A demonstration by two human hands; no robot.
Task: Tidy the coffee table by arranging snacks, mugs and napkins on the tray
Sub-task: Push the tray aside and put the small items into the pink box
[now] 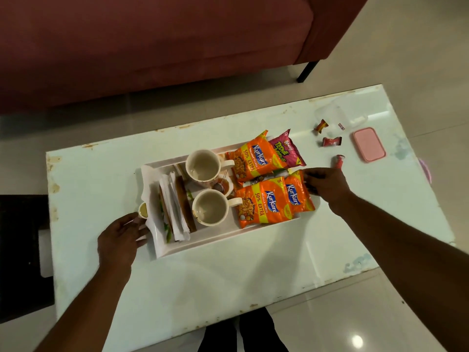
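Centre frame, the loaded tray point(203, 241) sits on the bench point(228, 275). Fingers of the left hand point(121, 237) pinch its left rim; those of the right hand point(327, 185) curl against the overhanging Kurkure packet point(295, 193), grip unclear. An uneven lift would likely slide that packet off.

The glossy white table point(203, 275) gave us open passage along its near side and left end. On the white rectangular tray point(203, 241) we found little room: two cream mugs point(203, 165), folded white napkins point(175, 207) and orange snack packets point(264, 201) crowded it. Farther right, red-wrapped sweets point(332, 141), a pink rectangular lid point(369, 144) and a clear plastic box point(340, 115) stood in our way; the maroon sofa point(152, 47) closed the far side.
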